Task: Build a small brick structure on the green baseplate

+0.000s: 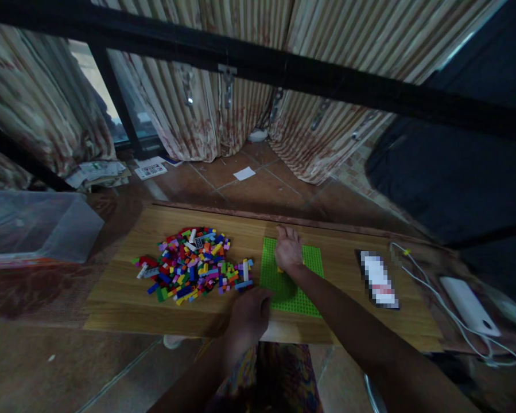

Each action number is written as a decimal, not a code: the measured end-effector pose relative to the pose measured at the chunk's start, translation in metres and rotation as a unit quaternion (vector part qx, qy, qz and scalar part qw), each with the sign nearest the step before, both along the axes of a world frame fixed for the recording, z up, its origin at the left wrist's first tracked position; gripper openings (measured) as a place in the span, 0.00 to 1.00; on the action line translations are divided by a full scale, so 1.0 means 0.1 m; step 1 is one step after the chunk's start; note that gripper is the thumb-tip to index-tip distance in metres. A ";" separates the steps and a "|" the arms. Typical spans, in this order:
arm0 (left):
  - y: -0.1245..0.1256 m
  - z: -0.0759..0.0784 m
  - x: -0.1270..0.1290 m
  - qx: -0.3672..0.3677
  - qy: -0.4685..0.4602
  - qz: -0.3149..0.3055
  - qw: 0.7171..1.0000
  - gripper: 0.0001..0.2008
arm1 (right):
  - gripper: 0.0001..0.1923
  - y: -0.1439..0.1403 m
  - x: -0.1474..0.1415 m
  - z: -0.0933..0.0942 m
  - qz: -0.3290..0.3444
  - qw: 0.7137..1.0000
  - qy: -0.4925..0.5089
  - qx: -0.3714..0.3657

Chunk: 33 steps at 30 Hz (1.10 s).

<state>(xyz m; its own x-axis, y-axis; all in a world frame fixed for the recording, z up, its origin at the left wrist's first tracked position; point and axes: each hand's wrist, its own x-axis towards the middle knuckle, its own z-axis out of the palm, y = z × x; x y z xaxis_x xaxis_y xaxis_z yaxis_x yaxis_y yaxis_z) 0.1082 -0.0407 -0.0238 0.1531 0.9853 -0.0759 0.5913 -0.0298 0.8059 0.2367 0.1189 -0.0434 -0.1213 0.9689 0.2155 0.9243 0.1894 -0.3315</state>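
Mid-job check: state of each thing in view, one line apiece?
Toy bricks: loose, heaped
Green baseplate: flat, partly covered
Right hand: over the baseplate, grip hidden
Left hand: curled by baseplate's near left corner, grip unclear
Smartphone: flat, screen lit
White cable: loosely looped
White power bank: flat
Plastic bin: upright, contents unclear
Striped curtains: hanging, gathered in folds

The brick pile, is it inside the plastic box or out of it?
Out: the brick pile lies loose on the wooden table, and the plastic box stands apart from it, to the left.

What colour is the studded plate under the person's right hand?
The studded plate is bright green, as the head view shows.
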 end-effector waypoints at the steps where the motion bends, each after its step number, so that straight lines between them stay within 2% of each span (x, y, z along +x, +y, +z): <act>1: -0.01 0.01 0.01 0.010 0.010 -0.002 1.000 0.13 | 0.20 0.01 0.00 0.01 -0.004 1.000 0.012 0.010; 5: -0.12 0.04 0.04 0.049 0.017 -0.007 0.999 0.15 | 0.19 0.04 0.11 0.14 -0.013 0.995 0.084 0.050; 8: -0.22 0.02 0.08 0.068 0.016 -0.010 0.997 0.17 | 0.20 -0.08 0.32 0.27 -0.025 0.987 0.143 0.073; 12: -0.29 -0.08 0.09 0.100 0.006 -0.011 0.995 0.17 | 0.19 -0.59 0.68 0.29 -0.026 0.977 0.197 0.072; 17: -0.34 -0.15 -0.06 0.102 -0.036 0.004 0.994 0.14 | 0.16 -1.38 0.91 0.07 -0.015 0.970 0.236 0.057; 20: -0.40 -0.08 -0.14 0.069 -0.059 0.012 0.996 0.12 | 0.14 -1.58 0.82 0.03 0.022 0.971 0.237 0.014; 25: -0.49 0.03 -0.19 0.030 -0.062 -0.004 0.998 0.12 | 0.11 -1.50 0.38 0.09 0.135 0.962 0.234 -0.033; 29: -0.54 -0.02 -0.20 0.021 -0.074 -0.012 0.997 0.14 | 0.12 -1.45 0.08 0.10 0.168 0.961 0.213 -0.057; 33: -0.55 -0.09 -0.19 0.046 -0.085 -0.009 0.995 0.13 | 0.12 -1.55 0.05 0.10 0.197 0.960 0.189 -0.063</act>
<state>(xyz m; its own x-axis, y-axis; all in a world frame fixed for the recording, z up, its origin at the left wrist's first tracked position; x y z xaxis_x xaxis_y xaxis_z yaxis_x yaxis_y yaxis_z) 0.0892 -0.0956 -0.0325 0.1736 0.9839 0.0423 0.4461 -0.1168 0.8873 0.2421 -0.0364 -0.0336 -0.4192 0.8857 0.1995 0.5984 0.4348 -0.6729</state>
